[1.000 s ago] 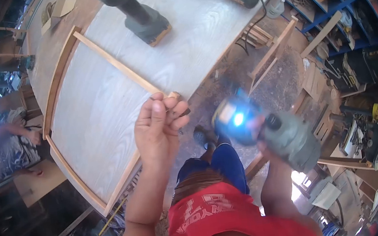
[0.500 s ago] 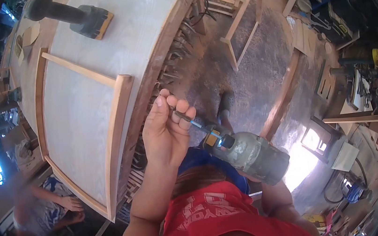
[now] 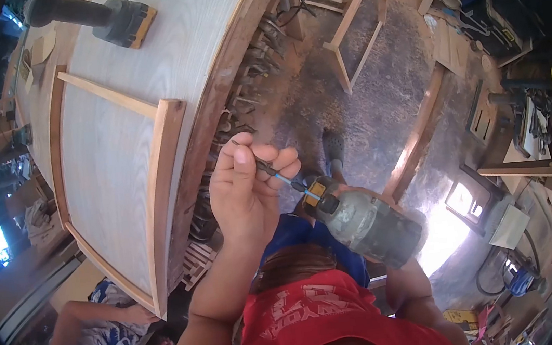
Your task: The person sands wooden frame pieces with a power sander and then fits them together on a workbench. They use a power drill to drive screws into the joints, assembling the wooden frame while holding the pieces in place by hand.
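My left hand (image 3: 243, 183) is closed, with thumb and index fingertip pinched at a small dark tip and the other fingers curled around the dark end of a driver bit (image 3: 282, 178). A bluish stretch of this bit runs back to the yellow-and-black nose of a worn cordless drill (image 3: 372, 226). My right hand (image 3: 398, 269) grips the drill from below, mostly hidden behind its body. To the left, a wooden frame (image 3: 163, 165) lies on a pale wood panel (image 3: 199, 51).
A second cordless drill (image 3: 112, 20) rests on the panel. At lower left is a co-worker (image 3: 102, 332), arms near the frame's corner. Many clamps (image 3: 253, 72) line the panel's edge. A narrow wooden frame (image 3: 358, 24) stands on the dusty floor, near a long board (image 3: 416, 134).
My left fingers have shifted slightly around the bit. The drill has tilted a little, and the co-worker has leaned in closer to the frame. The view has moved slightly.
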Tool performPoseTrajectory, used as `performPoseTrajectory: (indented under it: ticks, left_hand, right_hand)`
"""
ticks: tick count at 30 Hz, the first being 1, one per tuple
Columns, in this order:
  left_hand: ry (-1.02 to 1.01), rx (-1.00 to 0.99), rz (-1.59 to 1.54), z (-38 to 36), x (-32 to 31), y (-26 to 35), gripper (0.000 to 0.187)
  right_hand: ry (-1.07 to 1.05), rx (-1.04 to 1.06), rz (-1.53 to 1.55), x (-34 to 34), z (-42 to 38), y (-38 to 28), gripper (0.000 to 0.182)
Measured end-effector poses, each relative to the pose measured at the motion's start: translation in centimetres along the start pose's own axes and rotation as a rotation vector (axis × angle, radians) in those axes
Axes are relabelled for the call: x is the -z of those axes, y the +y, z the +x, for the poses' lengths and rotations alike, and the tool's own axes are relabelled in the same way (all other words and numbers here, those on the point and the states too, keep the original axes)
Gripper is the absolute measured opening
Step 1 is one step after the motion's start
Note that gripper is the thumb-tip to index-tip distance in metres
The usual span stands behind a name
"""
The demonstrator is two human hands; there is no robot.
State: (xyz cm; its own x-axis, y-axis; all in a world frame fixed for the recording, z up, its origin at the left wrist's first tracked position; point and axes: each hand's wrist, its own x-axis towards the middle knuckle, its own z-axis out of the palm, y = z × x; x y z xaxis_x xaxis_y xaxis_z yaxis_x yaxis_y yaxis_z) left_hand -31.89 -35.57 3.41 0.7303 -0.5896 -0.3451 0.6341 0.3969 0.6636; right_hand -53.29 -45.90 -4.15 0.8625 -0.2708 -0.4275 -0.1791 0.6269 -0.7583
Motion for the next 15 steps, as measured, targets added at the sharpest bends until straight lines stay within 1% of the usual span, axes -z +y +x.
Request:
performPoseTrajectory:
  ticks: [1, 2, 4, 5, 6, 8, 12, 14, 15]
  left_hand:
    - [-0.017, -0.013, 0.023, -0.1, 0.0, -0.2, 0.021]
    - [-0.017, -0.016, 0.023, 0.2, 0.3, -0.1, 0.021]
    - [0.079, -0.010, -0.136, 1.3, 1.4, 0.3, 0.022]
    - [0.029, -0.005, -0.132, 1.3, 1.5, 0.3, 0.022]
    - [0.030, -0.005, -0.133, 1.2, 1.4, 0.2, 0.022]
    - [0.008, 0.035, -0.027, 0.9, 1.3, 0.0, 0.021]
    - [0.095, -0.008, -0.077, 1.7, 1.4, -0.1, 0.021]
    - [0.119, -0.033, 0.001, 2.0, 1.0, 0.2, 0.023]
    - [0.122, -0.030, 0.001, 2.1, 0.9, 0.1, 0.023]
  right_hand:
    - [0.012, 0.208, -0.150, -0.4, 0.0, -0.4, 0.045]
    - [0.009, 0.209, -0.150, -0.4, 0.0, -0.7, 0.045]
    - [0.004, 0.197, -0.193, -0.5, 0.3, -1.1, 0.045]
    - [0.002, 0.190, -0.215, -0.3, 0.4, -1.3, 0.045]
    - [0.002, 0.180, -0.237, -0.2, 0.4, -1.4, 0.045]
    - [0.004, 0.149, -0.276, -0.2, 0.2, -1.6, 0.045]
    - [0.003, 0.108, -0.352, 0.1, 0.6, -1.9, 0.046]
    - [0.004, 0.096, -0.372, 0.4, 1.0, -1.7, 0.046]
    - [-0.007, 0.130, -0.392, 0.5, 1.2, -1.5, 0.047]
